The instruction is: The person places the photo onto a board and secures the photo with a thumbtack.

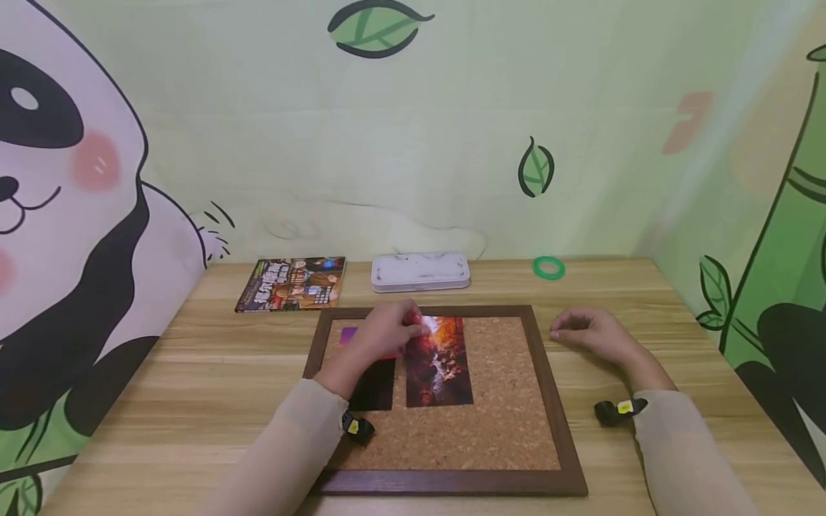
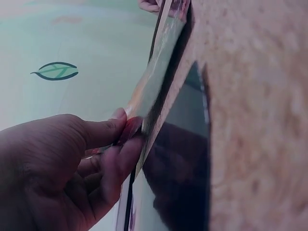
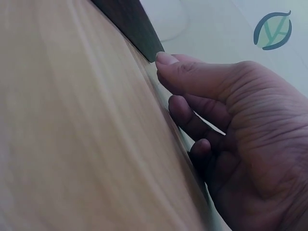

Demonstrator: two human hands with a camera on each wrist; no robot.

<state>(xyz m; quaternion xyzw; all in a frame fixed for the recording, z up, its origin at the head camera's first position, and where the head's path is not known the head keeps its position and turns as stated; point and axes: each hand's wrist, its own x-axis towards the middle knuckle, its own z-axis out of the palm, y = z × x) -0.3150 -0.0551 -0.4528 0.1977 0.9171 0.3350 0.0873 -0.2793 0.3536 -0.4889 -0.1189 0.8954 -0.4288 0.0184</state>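
Observation:
My left hand [image 1: 386, 331] pinches the upper left corner of a photo print [image 1: 442, 369] showing a red and orange forest stream. In the left wrist view, thumb and fingers grip the glossy print [image 2: 156, 89], which tilts up off the corkboard [image 1: 506, 430]. Left of it, a second print [image 1: 377, 387], dark below and purple above, lies on the cork, partly hidden by my left hand and wrist. Right of the board's brown frame [image 1: 560, 430], my right hand [image 1: 596, 335] hangs close over the table with loosely curled fingers, holding nothing.
Behind the board, a magazine [image 1: 293, 284] lies at the left, a white marbled case [image 1: 421, 272] at the middle and a green tape roll [image 1: 548, 268] at the right. The wooden table [image 1: 645, 294] ends at a panda-printed wall [image 1: 452, 143].

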